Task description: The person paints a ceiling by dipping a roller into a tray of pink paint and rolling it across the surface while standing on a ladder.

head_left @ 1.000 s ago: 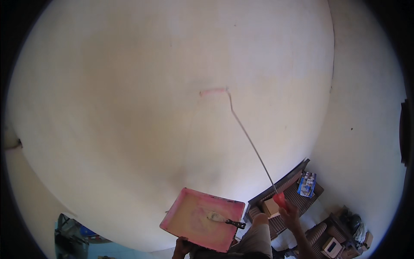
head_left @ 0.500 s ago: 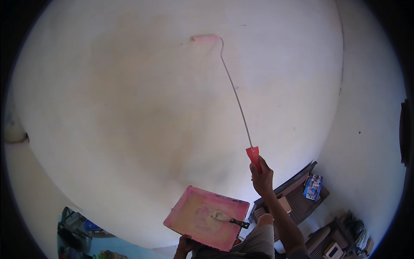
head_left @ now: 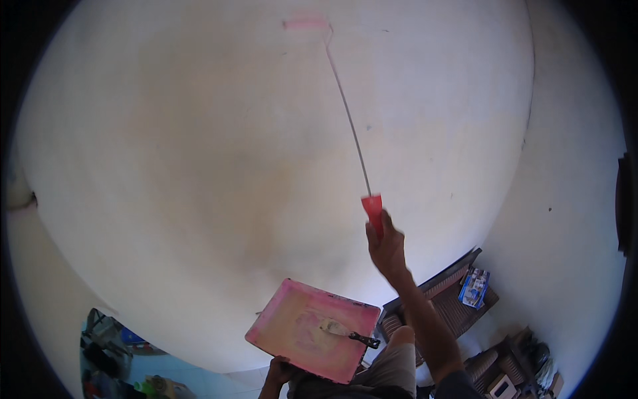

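Observation:
My right hand [head_left: 389, 249] is wrapped around the red handle of a long paint roller [head_left: 350, 120]. At the rod's upper end, the slim pink roller head [head_left: 307, 22] lies against the pale wall [head_left: 219, 133], high up and slightly blurred. Low in the view, my left hand [head_left: 280, 370] grips the near left edge of a pink-stained paint tray [head_left: 276, 326]; part of the fingers is hidden under it. On the tray rests a putty knife [head_left: 349, 333] with a black handle, its blade in a patch of whitish paste.
To the lower right stands a dark wooden bench [head_left: 458, 302] with a blue box [head_left: 474, 288] on it. More dark furniture [head_left: 505, 362] and clutter lie nearer. A wall corner runs down the right side. At lower left, assorted items [head_left: 159, 387] sit on pale floor tiles [head_left: 199, 380].
My right hand has moved up and slightly left, carrying the roller head higher on the wall. The tray has shifted slightly up and left in view.

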Motion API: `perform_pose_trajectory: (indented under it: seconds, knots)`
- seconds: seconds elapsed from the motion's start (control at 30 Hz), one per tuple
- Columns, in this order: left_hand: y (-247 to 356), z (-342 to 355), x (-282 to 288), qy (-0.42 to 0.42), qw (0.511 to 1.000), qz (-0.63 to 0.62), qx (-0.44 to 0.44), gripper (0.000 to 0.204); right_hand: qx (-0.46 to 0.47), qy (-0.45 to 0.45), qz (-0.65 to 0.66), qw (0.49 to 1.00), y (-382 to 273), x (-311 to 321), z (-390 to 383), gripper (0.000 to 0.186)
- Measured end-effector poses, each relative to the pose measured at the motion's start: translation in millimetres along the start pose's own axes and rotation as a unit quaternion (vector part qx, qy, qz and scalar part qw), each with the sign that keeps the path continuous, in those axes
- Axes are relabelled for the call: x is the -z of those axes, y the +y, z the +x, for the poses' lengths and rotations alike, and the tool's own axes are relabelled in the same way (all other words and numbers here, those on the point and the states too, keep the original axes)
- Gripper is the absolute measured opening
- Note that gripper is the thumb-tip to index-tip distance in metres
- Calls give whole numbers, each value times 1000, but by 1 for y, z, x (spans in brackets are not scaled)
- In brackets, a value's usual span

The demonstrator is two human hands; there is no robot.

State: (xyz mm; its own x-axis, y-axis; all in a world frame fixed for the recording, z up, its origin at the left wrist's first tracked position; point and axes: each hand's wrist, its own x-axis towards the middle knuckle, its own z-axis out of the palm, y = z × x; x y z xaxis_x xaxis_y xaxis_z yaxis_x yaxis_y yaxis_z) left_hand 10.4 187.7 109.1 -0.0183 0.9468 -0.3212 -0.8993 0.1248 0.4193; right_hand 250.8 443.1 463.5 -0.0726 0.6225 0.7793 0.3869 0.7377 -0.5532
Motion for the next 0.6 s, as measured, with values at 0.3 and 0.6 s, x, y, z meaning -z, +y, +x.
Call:
perform_pose_trajectory:
  seconds: [0.3, 0.6]
  knots:
    - [-1, 9, 6, 14, 1000, -2, 7, 64, 43, 20, 2, 999, -14, 10, 15, 31]
    - [-4, 6, -6, 8, 1000, -23, 18, 44, 77, 47, -31, 995, -12, -7, 11, 36]
